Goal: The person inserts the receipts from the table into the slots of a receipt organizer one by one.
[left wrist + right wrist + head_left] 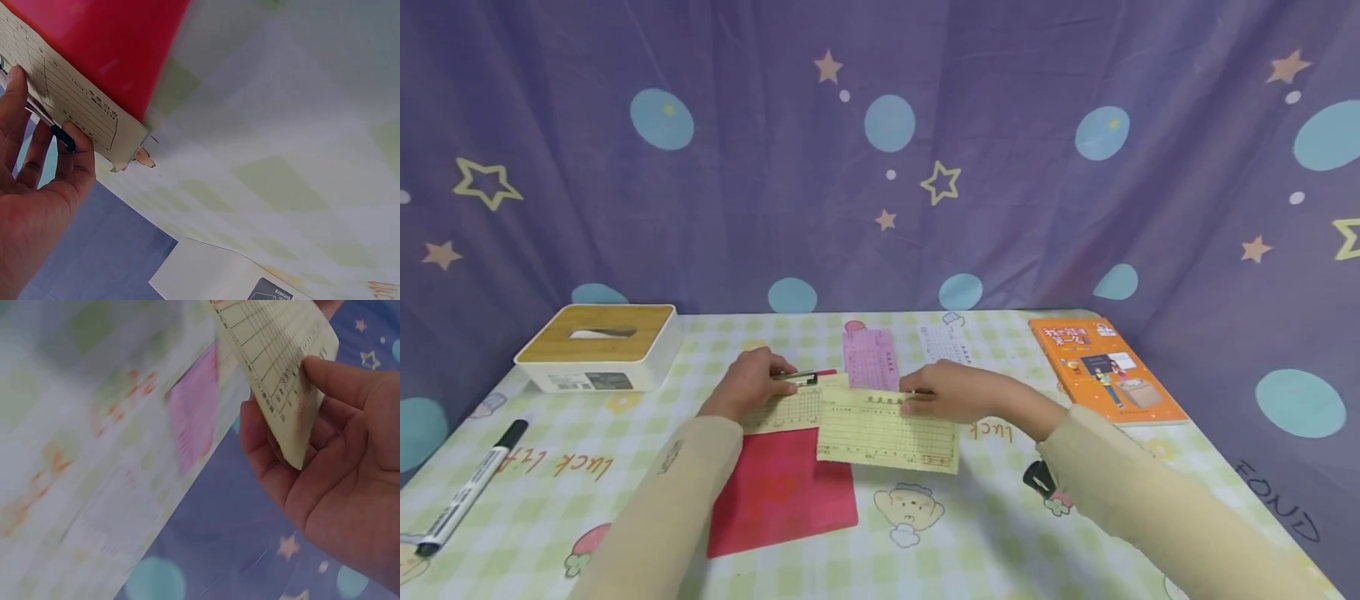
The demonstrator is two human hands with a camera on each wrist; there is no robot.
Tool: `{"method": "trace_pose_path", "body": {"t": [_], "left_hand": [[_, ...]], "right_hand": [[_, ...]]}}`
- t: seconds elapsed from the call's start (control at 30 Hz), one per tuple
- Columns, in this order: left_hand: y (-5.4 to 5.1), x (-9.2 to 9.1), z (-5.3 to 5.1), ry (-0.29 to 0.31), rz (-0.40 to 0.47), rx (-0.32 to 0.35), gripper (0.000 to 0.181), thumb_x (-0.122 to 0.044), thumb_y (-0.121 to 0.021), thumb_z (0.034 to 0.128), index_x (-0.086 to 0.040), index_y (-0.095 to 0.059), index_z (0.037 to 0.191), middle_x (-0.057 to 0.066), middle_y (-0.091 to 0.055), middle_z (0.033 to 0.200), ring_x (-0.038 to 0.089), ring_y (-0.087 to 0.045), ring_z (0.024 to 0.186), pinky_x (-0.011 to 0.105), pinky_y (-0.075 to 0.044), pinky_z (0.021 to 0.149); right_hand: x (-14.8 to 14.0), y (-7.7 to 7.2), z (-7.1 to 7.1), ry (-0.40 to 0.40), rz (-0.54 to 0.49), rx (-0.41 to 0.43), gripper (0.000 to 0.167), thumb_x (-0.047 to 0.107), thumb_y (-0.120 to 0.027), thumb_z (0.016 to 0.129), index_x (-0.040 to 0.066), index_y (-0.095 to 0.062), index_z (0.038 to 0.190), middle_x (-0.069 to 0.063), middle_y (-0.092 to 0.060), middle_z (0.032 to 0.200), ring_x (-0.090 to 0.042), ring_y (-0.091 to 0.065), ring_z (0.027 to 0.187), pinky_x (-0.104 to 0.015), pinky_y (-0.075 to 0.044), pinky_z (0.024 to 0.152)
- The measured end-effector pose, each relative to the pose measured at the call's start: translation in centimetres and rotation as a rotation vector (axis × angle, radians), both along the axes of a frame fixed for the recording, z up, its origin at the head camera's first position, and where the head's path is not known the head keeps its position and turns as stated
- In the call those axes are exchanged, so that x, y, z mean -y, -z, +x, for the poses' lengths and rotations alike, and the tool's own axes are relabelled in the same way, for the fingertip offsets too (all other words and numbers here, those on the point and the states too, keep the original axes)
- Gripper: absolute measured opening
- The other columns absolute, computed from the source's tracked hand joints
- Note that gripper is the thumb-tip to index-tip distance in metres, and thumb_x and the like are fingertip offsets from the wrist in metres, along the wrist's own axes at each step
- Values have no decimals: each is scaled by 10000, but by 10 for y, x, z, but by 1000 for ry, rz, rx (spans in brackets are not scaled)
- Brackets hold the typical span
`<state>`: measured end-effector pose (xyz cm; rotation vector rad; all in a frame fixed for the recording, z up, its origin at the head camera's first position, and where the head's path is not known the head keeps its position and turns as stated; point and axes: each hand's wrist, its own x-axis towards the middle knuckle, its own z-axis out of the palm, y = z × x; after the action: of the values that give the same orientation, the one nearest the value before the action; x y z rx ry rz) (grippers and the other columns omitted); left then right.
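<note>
My left hand [748,383] grips the top edge of a red clipboard [782,504] by its metal clip with black ends [61,136]. A cream printed form [786,410] lies over the upper part of the board beneath the clip. With the thumb on one face and fingers behind, my right hand [955,392] pinches a pale yellow ruled form [887,433]. That yellow slip is raised, overlapping the right side of the red board and of the cream form in the head view. Behind it lie a pink form [871,354] and a white form [943,343].
A black binder clip [1039,478] sits by my right forearm. An orange book [1108,371] lies at the back right. A tissue box with a wooden lid [598,354] stands back left, and a capped marker [473,490] lies at the left. A purple curtain [880,233] hangs behind.
</note>
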<state>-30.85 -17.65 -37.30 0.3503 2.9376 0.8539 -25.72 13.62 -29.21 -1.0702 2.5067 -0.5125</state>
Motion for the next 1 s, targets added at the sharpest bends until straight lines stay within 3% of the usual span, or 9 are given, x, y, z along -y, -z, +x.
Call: {"method": "trace_pose_path", "body": {"t": [0.2,0.43,0.73,1.0], "left_hand": [[-3,2,0,11,7,-4,270,-95,-793,882,38,-755,1114,169,-632,996,321,-610,959,495,-495,920],[-2,4,0,19,16,6,272,-118,-803,881,33,-759,1103,171,-636,1002,331,-622,969,496,-510,909],[-4,2,-2,16,-11,11,276,-127,-805,882,21,-760,1111,170,-648,1011,357,-633,1010,503,-500,955],[-5,1,0,7,-6,13,240,-99,-786,897,25,-763,1100,165,-655,1007,332,-629,984,485,-524,900]], "right_hand": [[47,0,-6,-81,65,-31,203,194,-621,1029,123,-610,839,50,-419,662,-75,-363,617,-235,-326,627],[89,16,-19,-92,92,-65,218,228,-640,1019,123,-615,829,49,-424,661,-89,-338,605,-237,-300,595],[123,41,-34,-24,96,-173,220,270,-670,1003,103,-672,859,44,-576,744,-97,-448,668,-238,-384,645],[144,62,-36,144,91,-233,196,325,-715,970,132,-741,952,49,-698,852,-105,-616,774,-247,-499,704]]}}
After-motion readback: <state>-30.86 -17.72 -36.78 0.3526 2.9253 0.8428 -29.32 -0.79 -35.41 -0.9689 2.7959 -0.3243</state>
